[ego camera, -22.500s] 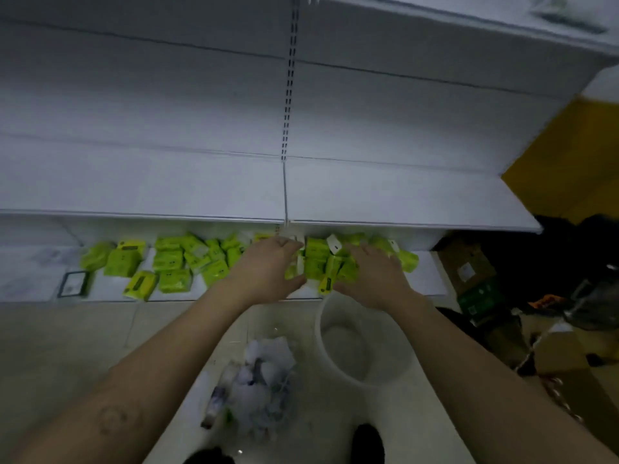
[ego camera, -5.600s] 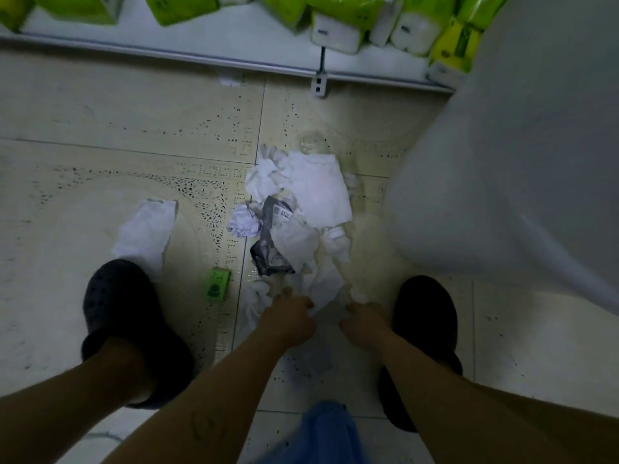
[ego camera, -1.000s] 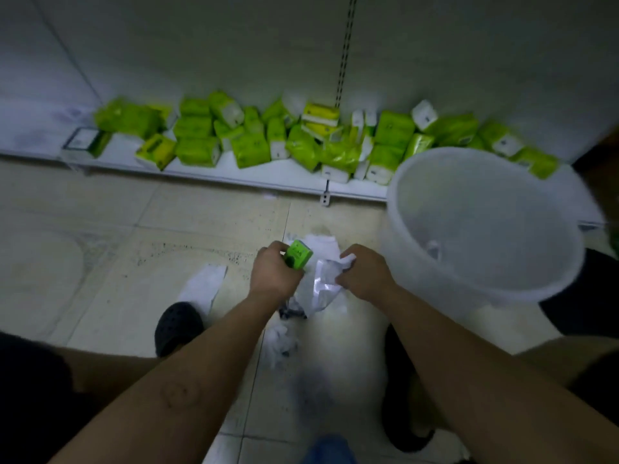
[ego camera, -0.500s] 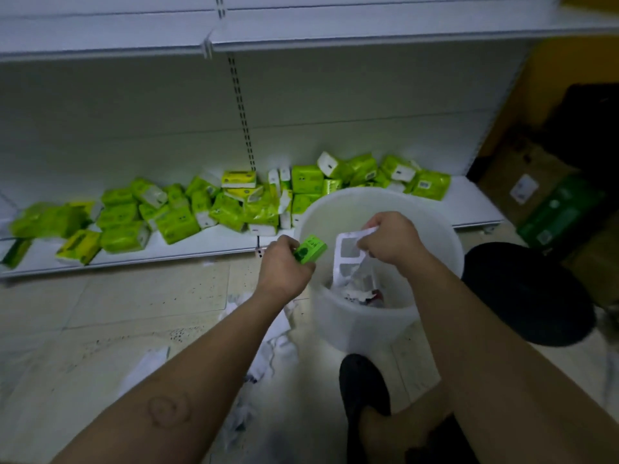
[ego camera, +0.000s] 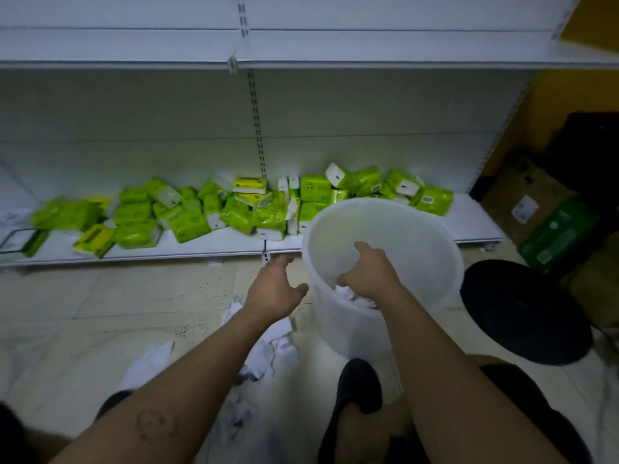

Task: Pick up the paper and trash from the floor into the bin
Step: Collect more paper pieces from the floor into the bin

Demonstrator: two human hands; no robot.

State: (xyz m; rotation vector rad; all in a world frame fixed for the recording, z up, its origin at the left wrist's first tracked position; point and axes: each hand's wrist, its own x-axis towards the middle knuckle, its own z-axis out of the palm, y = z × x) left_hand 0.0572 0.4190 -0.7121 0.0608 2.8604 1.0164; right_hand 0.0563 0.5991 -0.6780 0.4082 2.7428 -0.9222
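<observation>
Bin (ego camera: 435,242) contents half hidden behind right hand (ego camera: 368,274), fingertips unseen

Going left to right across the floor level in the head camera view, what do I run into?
Flat white paper → crumpled paper pile → left hand → right hand over the white bin → black round lid → green carton.

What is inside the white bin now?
Inside the white bin the right hand reaches in, and crumpled white paper shows beneath it. The hand and forearm cover the rest of the bottom, so other contents cannot be seen.
</observation>
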